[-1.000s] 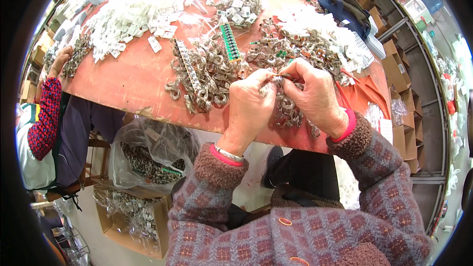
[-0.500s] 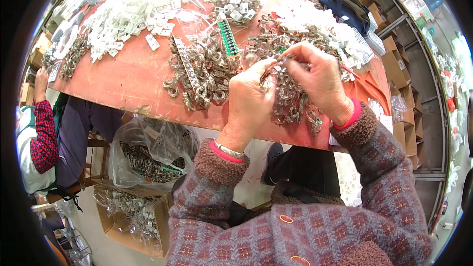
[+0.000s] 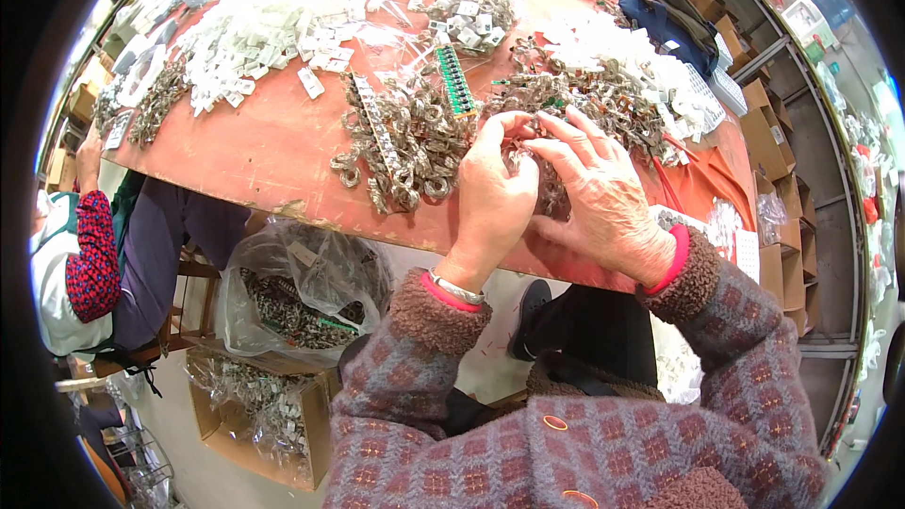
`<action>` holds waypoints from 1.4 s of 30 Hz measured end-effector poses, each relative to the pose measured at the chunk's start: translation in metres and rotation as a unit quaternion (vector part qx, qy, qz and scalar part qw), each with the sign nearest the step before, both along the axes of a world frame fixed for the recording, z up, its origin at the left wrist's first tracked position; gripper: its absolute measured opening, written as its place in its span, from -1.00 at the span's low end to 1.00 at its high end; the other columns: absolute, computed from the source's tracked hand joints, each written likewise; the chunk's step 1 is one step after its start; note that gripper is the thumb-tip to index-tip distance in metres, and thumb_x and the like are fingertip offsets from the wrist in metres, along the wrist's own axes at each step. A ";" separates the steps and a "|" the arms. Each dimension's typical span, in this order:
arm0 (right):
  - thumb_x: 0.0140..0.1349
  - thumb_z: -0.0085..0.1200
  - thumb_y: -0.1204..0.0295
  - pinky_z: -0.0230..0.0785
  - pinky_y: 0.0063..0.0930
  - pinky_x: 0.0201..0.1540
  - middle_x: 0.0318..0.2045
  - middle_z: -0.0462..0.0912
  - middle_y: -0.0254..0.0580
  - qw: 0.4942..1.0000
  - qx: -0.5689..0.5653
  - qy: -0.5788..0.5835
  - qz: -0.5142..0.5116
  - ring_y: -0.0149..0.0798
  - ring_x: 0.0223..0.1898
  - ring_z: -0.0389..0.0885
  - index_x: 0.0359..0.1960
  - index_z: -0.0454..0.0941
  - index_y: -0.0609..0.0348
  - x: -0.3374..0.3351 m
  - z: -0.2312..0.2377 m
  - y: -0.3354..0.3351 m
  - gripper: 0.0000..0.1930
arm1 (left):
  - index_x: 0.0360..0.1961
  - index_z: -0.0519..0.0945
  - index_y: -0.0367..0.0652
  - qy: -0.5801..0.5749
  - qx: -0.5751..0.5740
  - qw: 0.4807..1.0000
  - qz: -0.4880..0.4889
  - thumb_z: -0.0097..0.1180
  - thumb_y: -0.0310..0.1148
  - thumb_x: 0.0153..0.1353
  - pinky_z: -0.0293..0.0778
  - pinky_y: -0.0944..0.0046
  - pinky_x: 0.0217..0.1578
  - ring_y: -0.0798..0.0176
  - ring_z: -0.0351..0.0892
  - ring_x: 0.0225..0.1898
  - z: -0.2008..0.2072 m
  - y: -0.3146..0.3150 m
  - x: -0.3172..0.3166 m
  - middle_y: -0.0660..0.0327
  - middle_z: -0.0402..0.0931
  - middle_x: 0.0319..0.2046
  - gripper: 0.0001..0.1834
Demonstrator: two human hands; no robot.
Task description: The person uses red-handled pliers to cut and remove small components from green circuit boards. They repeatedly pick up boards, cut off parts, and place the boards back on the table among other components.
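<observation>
My left hand is closed over the near edge of the red table, its thumb and fingertips pinching a small bundle of coiled cable that is mostly hidden. Against it press the bent fingers of my right hand, fingertips meeting the left ones on the bundle. To the left lies a heap of brownish-grey coiled cables, with a pale strip of small parts across it. A green circuit board strip rests just beyond. Another cable heap spreads behind my right hand.
White plastic housings are piled at the far left, more at the right. A dark blue bag sits at the back right near shelving. Below are a clear bag and cardboard box of parts. A co-worker's sleeve shows left.
My right hand has come down and left, its fingers now stretched across to the left fingertips. The whole view has shifted slightly, with things appearing further right.
</observation>
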State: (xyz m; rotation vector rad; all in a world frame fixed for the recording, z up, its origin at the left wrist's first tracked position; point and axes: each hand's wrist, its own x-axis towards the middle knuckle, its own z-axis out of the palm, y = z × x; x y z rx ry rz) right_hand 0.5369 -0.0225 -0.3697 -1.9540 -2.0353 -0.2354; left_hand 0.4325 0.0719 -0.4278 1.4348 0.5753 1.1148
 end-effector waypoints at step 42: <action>0.19 0.14 0.48 0.46 -0.65 -0.31 -0.33 0.70 -0.34 0.921 0.070 0.382 -0.031 -0.57 -0.37 0.58 -0.08 0.63 0.22 0.056 0.039 0.088 -0.75 | -0.28 0.60 -0.30 -0.001 0.078 0.997 0.007 0.08 -0.54 0.20 0.46 0.23 -0.24 0.17 0.56 -0.33 0.012 0.004 -0.019 0.08 0.56 -0.36 -0.90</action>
